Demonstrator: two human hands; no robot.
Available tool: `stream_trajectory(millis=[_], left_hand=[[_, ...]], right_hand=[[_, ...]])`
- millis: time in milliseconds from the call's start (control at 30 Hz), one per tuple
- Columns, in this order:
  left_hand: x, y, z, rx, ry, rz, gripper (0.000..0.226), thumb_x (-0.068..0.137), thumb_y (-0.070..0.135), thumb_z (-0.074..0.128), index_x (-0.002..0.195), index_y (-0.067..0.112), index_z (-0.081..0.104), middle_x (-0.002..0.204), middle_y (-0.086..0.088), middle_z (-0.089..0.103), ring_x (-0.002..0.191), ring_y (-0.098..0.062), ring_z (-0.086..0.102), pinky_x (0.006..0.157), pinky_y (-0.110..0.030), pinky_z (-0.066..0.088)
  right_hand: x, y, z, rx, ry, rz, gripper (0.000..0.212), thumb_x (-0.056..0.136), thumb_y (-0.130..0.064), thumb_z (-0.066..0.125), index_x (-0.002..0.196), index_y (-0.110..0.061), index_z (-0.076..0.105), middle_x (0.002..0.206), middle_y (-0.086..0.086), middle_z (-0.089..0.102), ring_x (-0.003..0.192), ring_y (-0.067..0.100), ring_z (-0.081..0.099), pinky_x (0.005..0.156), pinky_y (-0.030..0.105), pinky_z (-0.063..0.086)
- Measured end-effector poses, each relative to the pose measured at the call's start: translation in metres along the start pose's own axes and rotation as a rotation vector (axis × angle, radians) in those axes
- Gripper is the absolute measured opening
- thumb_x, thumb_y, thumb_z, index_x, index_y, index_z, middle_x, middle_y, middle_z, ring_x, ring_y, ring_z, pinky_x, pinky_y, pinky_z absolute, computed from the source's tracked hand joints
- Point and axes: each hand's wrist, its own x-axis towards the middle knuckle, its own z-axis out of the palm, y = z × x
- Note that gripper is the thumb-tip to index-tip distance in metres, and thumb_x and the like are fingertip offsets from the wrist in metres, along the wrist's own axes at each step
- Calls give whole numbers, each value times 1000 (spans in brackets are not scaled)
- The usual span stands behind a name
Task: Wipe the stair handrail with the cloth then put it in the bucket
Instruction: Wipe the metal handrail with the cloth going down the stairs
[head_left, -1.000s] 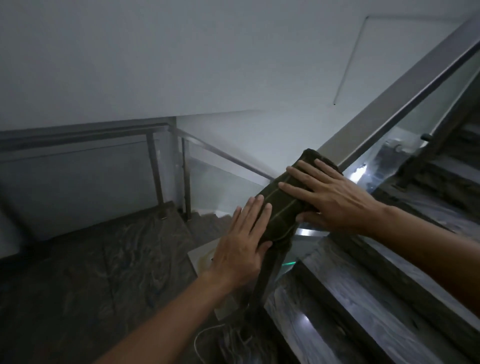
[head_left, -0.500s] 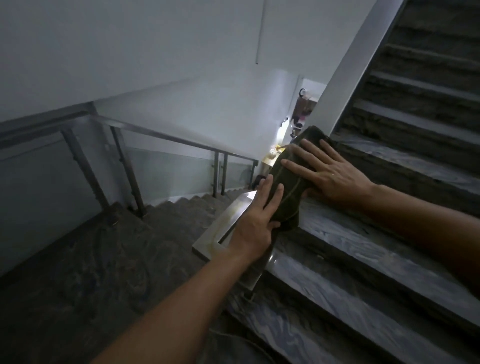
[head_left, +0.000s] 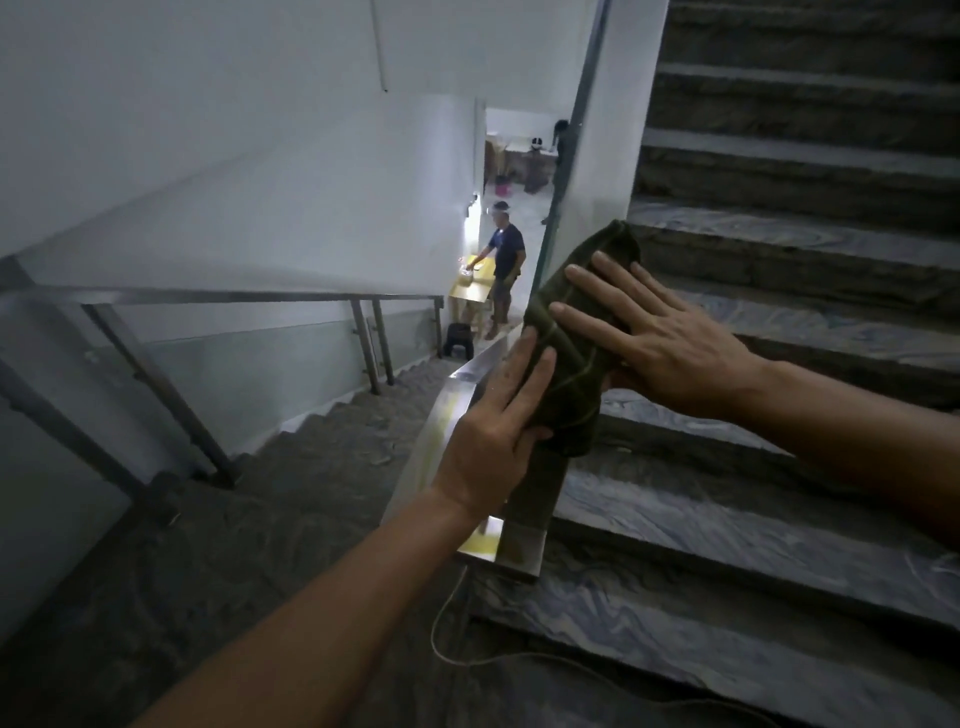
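A dark green cloth (head_left: 576, 332) is draped over the steel stair handrail (head_left: 441, 415) near its lower end post. My right hand (head_left: 660, 338) lies flat on the cloth's upper part, fingers spread, thumb under it. My left hand (head_left: 498, 436) presses the cloth's lower left side against the rail, fingers together, thumb on the cloth. Both hands hold the cloth to the rail. No bucket is in view.
Marble-patterned stairs (head_left: 779, 545) rise to the right. A landing (head_left: 156, 571) lies below left, bounded by a glass-and-steel railing (head_left: 234, 332). A thin cord (head_left: 452, 639) loops on the lowest step. Far down the stairs a person (head_left: 504, 270) stands by a yellow table (head_left: 470, 291).
My head has turned, so the view swung from the rail's upper run to the stairwell below. Both hands stay on the cloth at the rail's lower end, shifted slightly.
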Motion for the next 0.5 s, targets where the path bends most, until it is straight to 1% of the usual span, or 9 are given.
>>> stream_trajectory(millis=[100,167,233,300,333,400,433,467,500], left_hand=[[-2,-9,1,-16,-15,59,76,86,5,64,148,11,20,160,-4,9,141,-33,35,110,-41,41],[0,-13,0,-30,-23,85,78,87,6,62,149,13,16,160,-1,6,139,-34,37,105,-44,46],[1,-14,-1,-49,-32,104,74,89,7,57,148,15,14,160,-2,5,136,-35,41,98,-44,51],[-1,-16,-1,-85,-47,132,71,91,6,53,148,16,13,159,-7,6,136,-36,41,94,-41,54],[-2,-18,-1,-106,-51,149,71,91,5,53,148,16,12,159,-9,6,139,-34,37,98,-39,52],[-1,-26,2,-141,-53,184,74,90,1,54,148,15,10,159,-14,7,147,-26,22,110,-32,41],[0,-29,4,-154,-53,196,74,91,1,53,148,15,9,159,-15,7,148,-21,17,112,-30,38],[1,-32,5,-170,-53,205,72,91,1,51,148,14,9,159,-15,5,149,-16,14,110,-29,40],[0,-37,7,-194,-57,229,71,92,2,49,149,13,8,158,-17,5,148,-10,12,107,-24,42]], right_hand=[[-4,-6,-2,28,12,45,76,84,-51,40,150,-28,9,159,11,0,146,28,-11,115,46,-2],[-7,-13,-5,74,25,87,75,84,-46,44,149,-26,14,159,12,4,146,29,-7,112,51,5],[-12,-22,-4,130,33,147,74,84,-42,46,149,-25,14,159,11,3,145,29,-6,108,53,13],[-20,-32,0,194,26,209,75,85,-35,47,150,-27,10,159,9,-3,146,28,-9,110,51,14],[-22,-37,2,219,32,232,76,86,-30,48,150,-27,7,159,8,-6,146,27,-9,111,50,13],[-25,-47,5,237,42,276,79,88,-21,51,150,-28,4,159,6,-10,146,25,-11,114,46,9],[-25,-52,6,243,41,298,80,89,-19,53,150,-29,1,159,5,-12,146,23,-13,116,42,4],[-26,-56,7,249,46,319,81,91,-18,52,149,-31,-1,159,3,-14,145,20,-16,116,37,-1],[-27,-62,8,249,55,349,80,92,-18,51,149,-32,-3,159,2,-15,145,17,-19,116,31,-6]])
